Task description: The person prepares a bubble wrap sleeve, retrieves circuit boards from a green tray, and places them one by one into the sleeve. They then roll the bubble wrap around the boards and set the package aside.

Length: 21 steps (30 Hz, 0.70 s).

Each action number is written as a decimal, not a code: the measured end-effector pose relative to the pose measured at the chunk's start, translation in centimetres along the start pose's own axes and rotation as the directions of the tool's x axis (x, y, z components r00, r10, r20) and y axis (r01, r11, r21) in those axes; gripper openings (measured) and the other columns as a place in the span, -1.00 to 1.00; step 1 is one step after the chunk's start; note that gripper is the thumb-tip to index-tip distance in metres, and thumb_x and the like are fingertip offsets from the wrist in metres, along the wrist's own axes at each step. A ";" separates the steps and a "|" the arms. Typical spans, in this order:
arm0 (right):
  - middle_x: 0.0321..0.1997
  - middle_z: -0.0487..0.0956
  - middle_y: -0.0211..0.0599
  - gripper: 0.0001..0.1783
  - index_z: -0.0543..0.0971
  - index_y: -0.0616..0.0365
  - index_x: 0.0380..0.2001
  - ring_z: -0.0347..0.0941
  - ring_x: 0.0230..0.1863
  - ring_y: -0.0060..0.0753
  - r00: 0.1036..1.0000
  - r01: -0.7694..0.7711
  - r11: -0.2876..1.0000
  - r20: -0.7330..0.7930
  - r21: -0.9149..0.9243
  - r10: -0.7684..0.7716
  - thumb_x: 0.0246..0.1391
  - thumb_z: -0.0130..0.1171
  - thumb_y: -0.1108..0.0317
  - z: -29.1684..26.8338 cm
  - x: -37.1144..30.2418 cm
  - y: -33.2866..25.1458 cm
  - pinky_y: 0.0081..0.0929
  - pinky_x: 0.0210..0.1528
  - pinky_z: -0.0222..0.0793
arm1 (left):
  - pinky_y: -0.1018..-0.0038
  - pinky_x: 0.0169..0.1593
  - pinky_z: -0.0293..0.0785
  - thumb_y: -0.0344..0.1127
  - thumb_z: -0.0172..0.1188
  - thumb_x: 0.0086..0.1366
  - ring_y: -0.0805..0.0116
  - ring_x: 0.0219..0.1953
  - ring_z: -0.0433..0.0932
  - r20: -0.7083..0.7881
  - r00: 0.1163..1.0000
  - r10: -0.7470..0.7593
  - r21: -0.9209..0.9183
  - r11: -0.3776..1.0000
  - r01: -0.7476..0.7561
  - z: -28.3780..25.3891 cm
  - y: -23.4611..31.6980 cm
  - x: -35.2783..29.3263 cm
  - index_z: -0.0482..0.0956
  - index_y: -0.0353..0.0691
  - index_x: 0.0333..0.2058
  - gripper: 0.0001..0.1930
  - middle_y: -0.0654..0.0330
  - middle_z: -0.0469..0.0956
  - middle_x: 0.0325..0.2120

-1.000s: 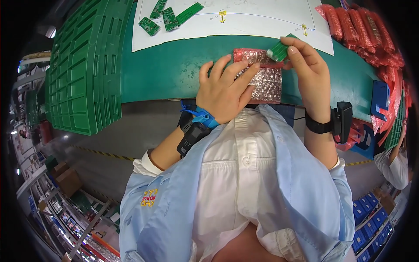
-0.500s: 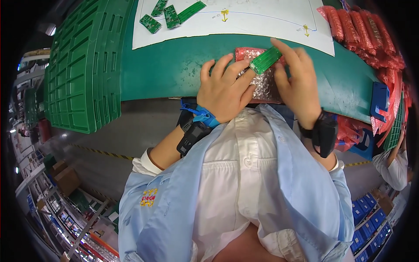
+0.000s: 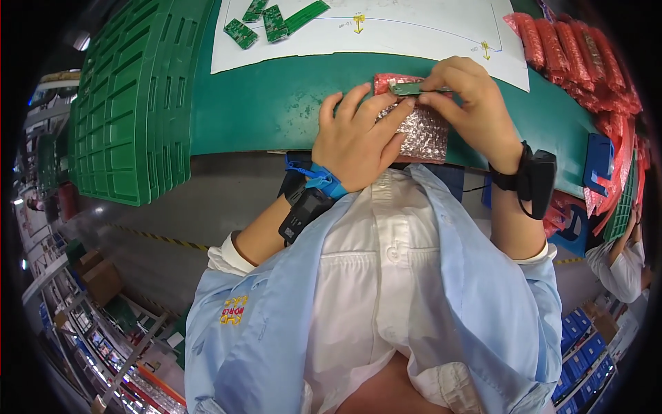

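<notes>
A narrow green circuit board (image 3: pixel 408 89) is tilted almost edge-on over a piece of bubble wrap, pinched at its right part between the thumb and fingers of my right hand (image 3: pixel 476 110). A pale connector shows at its left end. The pink-and-clear bubble wrap (image 3: pixel 424 134) lies flat at the near edge of the table. My left hand (image 3: pixel 358 141) rests palm down with its fingers spread, fingertips on the left side of the wrap and close to the board. Whether a left fingertip touches the board, I cannot tell.
Several green circuit boards (image 3: pixel 274 24) lie on a white marked sheet (image 3: pixel 414 41) across the green table (image 3: pixel 262 103). Stacked green crates (image 3: pixel 131 103) stand at left. Red bubble-wrapped bundles (image 3: pixel 562 45) and a blue plastic part (image 3: pixel 598 162) are at right. Another person (image 3: pixel 617 269) is at far right.
My right hand has gone from open fingers beside the board to a pinch on it. The board has tipped from flat face up to nearly edge-on. My left hand has barely moved.
</notes>
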State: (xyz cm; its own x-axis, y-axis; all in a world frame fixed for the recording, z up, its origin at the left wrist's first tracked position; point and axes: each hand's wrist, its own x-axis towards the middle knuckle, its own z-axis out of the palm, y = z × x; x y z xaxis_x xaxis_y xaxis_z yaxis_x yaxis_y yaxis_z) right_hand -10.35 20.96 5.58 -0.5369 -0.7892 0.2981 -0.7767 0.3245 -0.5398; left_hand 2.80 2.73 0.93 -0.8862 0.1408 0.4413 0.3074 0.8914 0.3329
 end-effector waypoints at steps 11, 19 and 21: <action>-0.17 0.60 -0.28 -0.69 0.59 0.17 -0.25 0.49 -0.20 -0.23 0.994 -0.086 0.996 -0.067 0.009 0.087 -0.15 0.38 0.47 0.4 -1.2 -0.4 -0.43 -0.15 0.42 | 0.06 0.15 0.16 -0.14 0.22 0.17 0.17 0.11 0.31 0.002 1.000 0.003 0.013 1.000 -0.003 0.0 0.0 -0.2 0.55 0.09 0.03 -0.59 0.31 0.42 -0.07; -0.10 0.60 -0.32 -0.62 0.60 0.13 -0.16 0.50 -0.14 -0.30 0.978 -0.190 0.969 -0.057 0.157 0.201 -0.14 0.38 0.49 1.9 -1.1 -0.6 -0.51 -0.13 0.43 | 0.06 0.14 0.16 -0.14 0.22 0.17 0.17 0.10 0.31 -0.001 1.000 0.011 0.032 0.999 -0.011 0.1 0.0 -0.2 0.56 0.10 0.03 -0.59 0.30 0.42 -0.09; -0.10 0.61 -0.32 -0.61 0.61 0.12 -0.15 0.50 -0.14 -0.30 0.968 -0.227 0.946 -0.051 0.230 0.245 -0.14 0.38 0.49 2.0 -1.4 -0.2 -0.52 -0.13 0.43 | 0.06 0.14 0.16 -0.14 0.22 0.17 0.17 0.10 0.31 -0.001 1.000 0.016 0.031 0.999 -0.015 0.1 -0.1 -0.3 0.56 0.10 0.03 -0.59 0.31 0.42 -0.09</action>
State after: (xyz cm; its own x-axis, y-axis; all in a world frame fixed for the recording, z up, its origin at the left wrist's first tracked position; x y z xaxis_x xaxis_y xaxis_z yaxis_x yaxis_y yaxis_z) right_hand -8.81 20.93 3.68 -0.7272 -0.6576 0.1968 -0.5373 0.3669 -0.7594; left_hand 2.97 2.65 0.74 -0.8812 0.1544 0.4468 0.3101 0.9022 0.2997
